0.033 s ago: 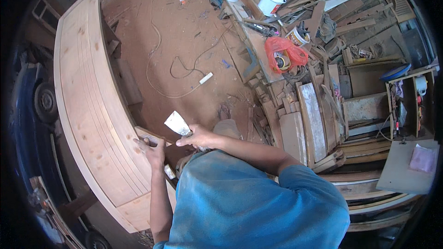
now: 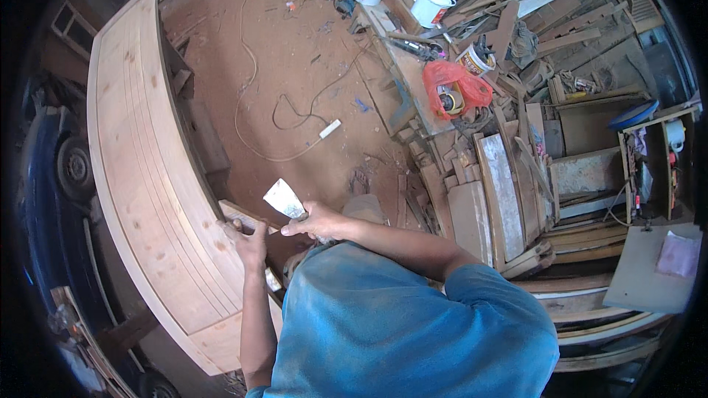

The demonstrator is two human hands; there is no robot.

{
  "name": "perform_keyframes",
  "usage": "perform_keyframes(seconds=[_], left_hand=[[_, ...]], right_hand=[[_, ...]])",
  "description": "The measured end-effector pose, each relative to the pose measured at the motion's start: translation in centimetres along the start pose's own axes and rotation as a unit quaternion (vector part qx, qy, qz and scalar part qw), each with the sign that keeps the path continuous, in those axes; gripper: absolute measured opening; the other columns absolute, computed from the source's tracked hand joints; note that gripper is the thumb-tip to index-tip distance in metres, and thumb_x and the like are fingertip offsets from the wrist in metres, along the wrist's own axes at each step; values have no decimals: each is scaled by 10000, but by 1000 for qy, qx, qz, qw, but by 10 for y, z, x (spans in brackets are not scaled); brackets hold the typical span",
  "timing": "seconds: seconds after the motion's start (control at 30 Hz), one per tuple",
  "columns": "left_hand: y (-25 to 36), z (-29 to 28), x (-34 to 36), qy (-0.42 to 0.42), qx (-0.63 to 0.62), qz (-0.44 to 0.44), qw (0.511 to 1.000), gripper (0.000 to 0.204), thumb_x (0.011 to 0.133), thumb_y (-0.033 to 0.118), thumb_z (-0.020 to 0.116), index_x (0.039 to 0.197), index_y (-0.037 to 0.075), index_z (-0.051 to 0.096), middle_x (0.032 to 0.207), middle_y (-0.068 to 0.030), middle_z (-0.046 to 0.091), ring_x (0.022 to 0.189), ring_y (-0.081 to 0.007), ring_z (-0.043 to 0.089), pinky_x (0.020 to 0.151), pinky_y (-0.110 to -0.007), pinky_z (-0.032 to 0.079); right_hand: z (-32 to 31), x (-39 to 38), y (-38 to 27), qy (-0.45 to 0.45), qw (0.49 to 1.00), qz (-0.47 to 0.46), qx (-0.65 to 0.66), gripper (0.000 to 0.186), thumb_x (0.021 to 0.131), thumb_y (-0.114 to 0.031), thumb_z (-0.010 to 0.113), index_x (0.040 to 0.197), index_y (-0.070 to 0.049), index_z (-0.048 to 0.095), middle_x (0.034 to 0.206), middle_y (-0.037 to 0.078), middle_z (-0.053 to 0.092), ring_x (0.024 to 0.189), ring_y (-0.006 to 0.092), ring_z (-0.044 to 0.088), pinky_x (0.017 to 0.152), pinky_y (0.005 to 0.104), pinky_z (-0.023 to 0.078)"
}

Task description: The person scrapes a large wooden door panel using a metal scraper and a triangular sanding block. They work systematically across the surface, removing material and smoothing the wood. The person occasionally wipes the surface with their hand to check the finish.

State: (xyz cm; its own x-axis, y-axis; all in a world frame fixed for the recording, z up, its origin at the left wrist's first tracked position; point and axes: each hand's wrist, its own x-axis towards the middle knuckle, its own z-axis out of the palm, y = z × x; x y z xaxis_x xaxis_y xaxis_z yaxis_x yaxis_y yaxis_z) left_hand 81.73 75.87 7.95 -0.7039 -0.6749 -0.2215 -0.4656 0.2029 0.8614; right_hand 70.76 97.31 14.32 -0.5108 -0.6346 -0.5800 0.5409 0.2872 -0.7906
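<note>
My right hand (image 2: 321,221) is closed around a putty knife (image 2: 285,199). Its wide blade, pale with smears, points up and to the left. My left hand (image 2: 251,245) is at the right edge of a long wooden panel (image 2: 147,155), its fingers bent and the thumb held apart from them. A dark spot shows at its fingertips; I cannot make out what it is. The panel is light, knotty wood with long parallel grooves. Just beyond my left hand, a short wooden piece (image 2: 242,214) juts from under the panel's edge.
A power strip (image 2: 330,129) with a cable lies on the dirt floor. To the right, a bench (image 2: 413,77) bears white buckets (image 2: 433,7) and a red plastic bag (image 2: 446,77). Stacked boards (image 2: 472,214) fill the right side. A blue vehicle (image 2: 51,199) stands left of the panel.
My left hand has shifted slightly right, and its fingers are more bent at the panel's edge. The right hand and the putty knife have barely moved.
</note>
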Motion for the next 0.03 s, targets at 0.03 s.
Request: perform_keyframes(seconds=[0.03], left_hand=[[15, 11, 10, 2, 3, 10, 1000, 1326, 775, 371, 855, 1659, -55, -37, 1626, -314, 330, 1489, -459, 342, 1256, -452, 255]], right_hand=[[-14, -1, -11, -14, 1000, -7, 12, 560, 790, -384, 949, 1127, -21, 687, 893, 24, 714, 579, 95, 574, 500, 277, 454]])
